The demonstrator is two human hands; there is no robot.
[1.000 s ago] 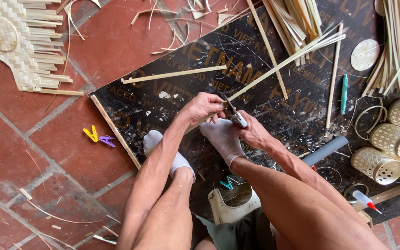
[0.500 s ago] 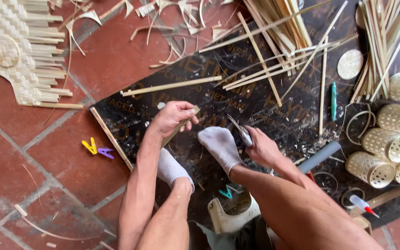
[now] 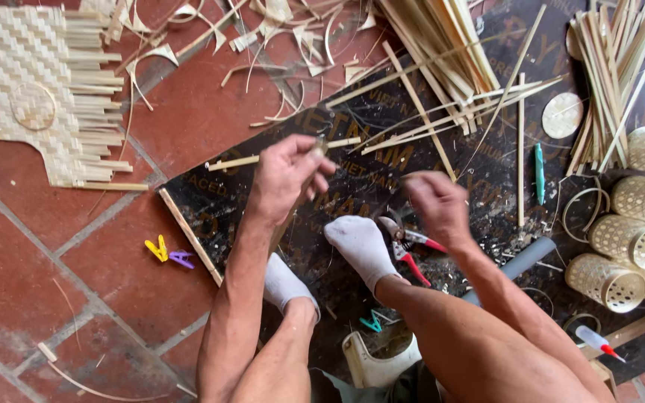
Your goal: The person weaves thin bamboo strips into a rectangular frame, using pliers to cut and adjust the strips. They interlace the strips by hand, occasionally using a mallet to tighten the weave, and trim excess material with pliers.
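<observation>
My left hand (image 3: 285, 175) is raised over the dark board (image 3: 210, 194), pinching a short bamboo strip (image 3: 319, 146) between thumb and fingertips. My right hand (image 3: 433, 203) hovers to its right, blurred, with fingers curled; I cannot tell whether anything is in it. Red-handled shears (image 3: 406, 250) lie on the board just below that hand, against my right foot in a white sock (image 3: 360, 246). My left foot in a white sock (image 3: 287, 287) rests nearer to me. Loose bamboo strips (image 3: 412, 130) lie on the board beyond both hands.
A woven bamboo mat (image 3: 31, 97) lies far left on red tiles. Bundles of bamboo slats (image 3: 434, 45) and woven cylinders (image 3: 621, 261) stand right. Also here: a teal pen (image 3: 539, 172), grey tube (image 3: 520, 261), yellow and purple clips (image 3: 166, 250), round woven disc (image 3: 561, 116).
My right hand has let go of the shears, which now lie by my foot, and has lifted away. My left hand has risen with a bamboo strip. The camera view has shifted.
</observation>
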